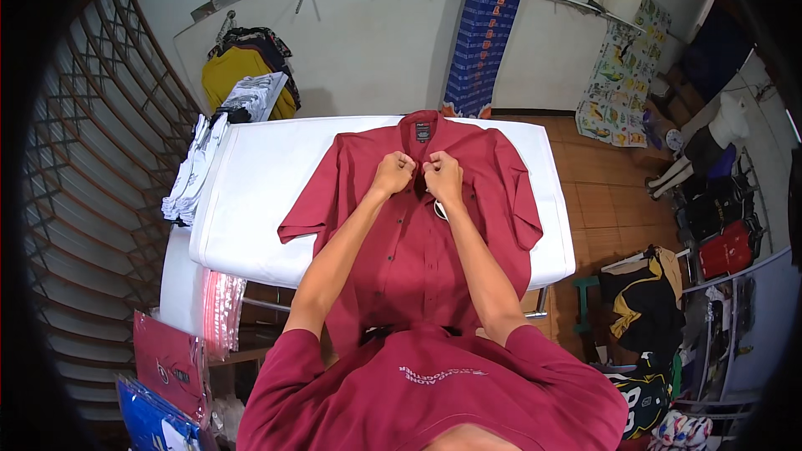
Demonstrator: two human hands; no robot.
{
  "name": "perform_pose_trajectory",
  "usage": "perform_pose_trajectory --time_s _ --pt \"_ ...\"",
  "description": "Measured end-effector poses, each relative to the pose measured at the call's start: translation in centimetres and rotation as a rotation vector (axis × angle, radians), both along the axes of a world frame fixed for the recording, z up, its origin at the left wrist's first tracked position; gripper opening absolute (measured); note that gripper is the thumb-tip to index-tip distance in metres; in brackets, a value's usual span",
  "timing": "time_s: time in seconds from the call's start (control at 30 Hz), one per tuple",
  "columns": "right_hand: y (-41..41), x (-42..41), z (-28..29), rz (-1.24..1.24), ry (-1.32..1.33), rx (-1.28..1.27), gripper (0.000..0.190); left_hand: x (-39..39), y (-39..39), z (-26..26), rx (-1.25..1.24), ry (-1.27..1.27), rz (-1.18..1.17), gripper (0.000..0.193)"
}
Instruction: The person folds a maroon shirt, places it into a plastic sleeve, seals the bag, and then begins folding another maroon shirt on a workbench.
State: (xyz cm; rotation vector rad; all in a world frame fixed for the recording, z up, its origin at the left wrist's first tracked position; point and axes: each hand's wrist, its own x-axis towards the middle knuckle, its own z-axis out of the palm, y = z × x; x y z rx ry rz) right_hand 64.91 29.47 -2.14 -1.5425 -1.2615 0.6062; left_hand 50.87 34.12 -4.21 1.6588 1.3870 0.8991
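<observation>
A dark red short-sleeved button shirt lies face up on the white-covered table, its collar at the far edge and its lower part hanging over the near edge. Its front is unbuttoned, with dark buttons along the left-hand placket. My left hand pinches that placket below the collar. Opposite it, my right hand pinches the other front edge, a small gap between the two. Beside my right wrist, a round black-and-white tag is partly covered. Inside the collar sits a dark label bearing writing.
White printed garments hang at the table's left, above plastic packets and bagged clothes. A folding metal grille lines the left side. At right stand a green stool, clothing racks and a mannequin.
</observation>
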Motion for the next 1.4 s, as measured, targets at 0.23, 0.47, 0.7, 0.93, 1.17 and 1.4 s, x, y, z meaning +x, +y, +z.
perform_pose_trajectory --time_s 0.23,0.47,0.7,0.93,1.17,1.4 --pt "0.0 -0.8 -0.7 -0.036 -0.034 -0.047 0.022 -0.2 0.5 -2.3 -0.069 -0.315 -0.044 0.012" --pt "-0.7 -1.2 -0.2 -0.036 -0.112 -0.010 0.019 0.0 0.1 -2.2 -0.022 -0.221 -0.024 0.015" --pt "-0.7 -1.4 -0.2 -0.021 -0.179 -0.019 0.020 -0.3 0.7 -2.6 -0.069 -0.358 -0.048 0.016" --pt "-0.9 -1.4 -0.2 -0.003 -0.197 -0.069 0.021 -0.4 1.0 -3.0 -0.071 -0.291 -0.074 0.016" --pt "-0.8 -0.8 -0.8 -0.014 -0.185 -0.015 0.020 0.0 0.3 -2.1 -0.037 -0.138 -0.027 0.022" --pt "-1.0 -0.8 -0.9 0.050 -0.139 -0.013 0.017 0.3 -1.6 0.6 -0.054 -0.065 0.072 0.025"
